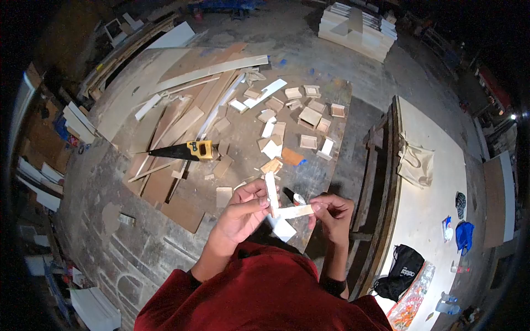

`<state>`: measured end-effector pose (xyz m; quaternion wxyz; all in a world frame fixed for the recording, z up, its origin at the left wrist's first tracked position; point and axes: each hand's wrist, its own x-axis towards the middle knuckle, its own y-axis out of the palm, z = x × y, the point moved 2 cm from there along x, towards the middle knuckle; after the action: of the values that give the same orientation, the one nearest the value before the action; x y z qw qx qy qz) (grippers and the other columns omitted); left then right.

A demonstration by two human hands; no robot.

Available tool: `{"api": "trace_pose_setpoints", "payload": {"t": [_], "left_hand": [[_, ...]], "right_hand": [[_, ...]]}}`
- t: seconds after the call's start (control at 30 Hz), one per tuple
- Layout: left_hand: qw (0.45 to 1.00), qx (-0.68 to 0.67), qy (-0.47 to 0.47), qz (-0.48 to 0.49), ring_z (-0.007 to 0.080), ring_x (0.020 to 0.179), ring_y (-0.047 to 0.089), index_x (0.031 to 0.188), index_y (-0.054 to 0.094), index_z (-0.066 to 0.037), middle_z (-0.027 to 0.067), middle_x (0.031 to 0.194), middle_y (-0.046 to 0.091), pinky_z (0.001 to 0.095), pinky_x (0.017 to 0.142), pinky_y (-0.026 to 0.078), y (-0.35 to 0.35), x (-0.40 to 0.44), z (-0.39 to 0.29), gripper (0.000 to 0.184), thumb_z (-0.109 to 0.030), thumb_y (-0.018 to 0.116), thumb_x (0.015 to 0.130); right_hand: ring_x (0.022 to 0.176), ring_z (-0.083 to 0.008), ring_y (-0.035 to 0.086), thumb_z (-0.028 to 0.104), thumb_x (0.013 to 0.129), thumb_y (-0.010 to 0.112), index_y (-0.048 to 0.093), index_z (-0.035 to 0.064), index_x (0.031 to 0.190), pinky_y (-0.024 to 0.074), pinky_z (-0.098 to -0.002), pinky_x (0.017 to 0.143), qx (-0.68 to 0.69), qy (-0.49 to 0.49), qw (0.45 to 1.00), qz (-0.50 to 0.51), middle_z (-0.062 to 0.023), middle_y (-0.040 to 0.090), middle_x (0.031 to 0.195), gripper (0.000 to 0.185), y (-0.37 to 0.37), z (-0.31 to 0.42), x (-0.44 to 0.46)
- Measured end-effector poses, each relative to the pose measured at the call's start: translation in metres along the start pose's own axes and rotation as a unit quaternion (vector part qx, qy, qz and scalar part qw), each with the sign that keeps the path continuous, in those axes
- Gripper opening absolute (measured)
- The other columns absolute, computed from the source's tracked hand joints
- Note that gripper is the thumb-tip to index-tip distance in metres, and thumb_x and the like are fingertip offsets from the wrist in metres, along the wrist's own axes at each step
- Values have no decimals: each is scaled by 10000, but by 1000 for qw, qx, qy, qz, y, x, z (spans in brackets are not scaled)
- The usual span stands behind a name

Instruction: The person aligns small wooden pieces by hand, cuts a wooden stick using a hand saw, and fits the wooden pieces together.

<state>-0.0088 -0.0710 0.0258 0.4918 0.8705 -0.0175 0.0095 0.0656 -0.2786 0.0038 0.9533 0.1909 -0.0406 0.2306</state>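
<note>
My left hand (243,214) is closed on a narrow pale wood strip (271,190) that stands roughly upright in view. Between thumb and fingertips, my right hand (333,216) pinches a second wood strip (295,212), which lies nearly level. The two strips meet at the first one's lower end in an L shape; whether they are joined or only touching I cannot tell. Just behind them is a small white and red object (298,199), partly hidden. Below the strips sits a white flat piece (284,230).
Several small wooden box-like pieces (309,117) lie across the work board. A yellow-handled handsaw (185,150) rests left among planks (185,126). To the right, a pale tabletop (436,193) carries a cloth bag (416,164) and a black bag (404,271). Stacked boards (356,33) stand behind.
</note>
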Motion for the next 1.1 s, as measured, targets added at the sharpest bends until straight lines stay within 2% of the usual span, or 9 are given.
{"api": "trace_pose_setpoints", "payload": {"t": [0.17,0.27,0.37,0.43,0.63,0.7,0.77,0.97,1.1], "left_hand": [[1000,-1,-20,4,203,991,643,1195,584,39,129,1097,663,344,918,492,3,0,1,317,34,600,878],[1000,-1,-23,0,197,974,640,1183,587,42,122,1068,666,335,896,489,6,2,3,303,29,604,880],[1000,8,-13,9,228,965,631,1229,549,55,142,1049,635,362,880,521,0,3,2,392,18,633,848],[999,51,0,10,179,954,631,1152,593,41,112,1035,662,313,848,477,3,4,0,276,14,625,879],[997,72,-8,3,168,963,629,1138,599,44,118,1050,665,309,845,480,-1,4,8,267,19,638,875],[997,75,-6,6,168,973,630,1141,598,45,121,1054,668,311,857,482,3,5,7,271,23,639,873],[997,79,-2,6,168,983,631,1144,598,47,123,1059,670,312,869,484,4,5,6,276,28,641,872],[994,107,-14,-13,172,1006,639,1141,606,43,116,1057,677,318,911,491,4,4,8,272,42,644,872],[993,115,-12,-5,176,996,642,1136,607,40,113,1050,677,316,876,508,0,5,11,270,47,652,869]], "right_hand": [[515,-133,615,-11,900,673,695,-97,961,476,-252,482,44,3,999,-24,-121,671,681,107,-2,5,6],[511,-134,615,-14,899,672,701,-95,952,476,-254,477,2,18,1000,15,-112,673,684,101,-3,7,9],[512,-134,616,-17,901,666,705,-91,948,475,-252,480,-26,44,997,50,-106,673,686,96,-11,6,6],[512,-132,616,-18,902,663,707,-88,946,474,-250,481,-35,52,997,53,-103,673,687,94,-13,6,5],[518,-130,618,-20,904,656,704,-85,957,483,-259,489,-12,49,998,36,-101,671,689,97,-12,7,10],[520,-131,619,-21,903,655,702,-86,962,483,-258,489,-22,98,991,94,-102,671,690,99,-16,1,12],[514,-128,613,-16,900,664,701,-86,961,478,-254,485,-21,92,991,95,-100,673,693,100,-19,-2,11],[464,-137,592,6,879,681,694,-85,911,464,-247,424,16,74,997,19,-120,676,702,97,-19,2,16],[514,-117,608,-8,903,663,700,-84,954,475,-249,483,-3,103,992,78,-97,673,699,99,-29,-4,14]]}}
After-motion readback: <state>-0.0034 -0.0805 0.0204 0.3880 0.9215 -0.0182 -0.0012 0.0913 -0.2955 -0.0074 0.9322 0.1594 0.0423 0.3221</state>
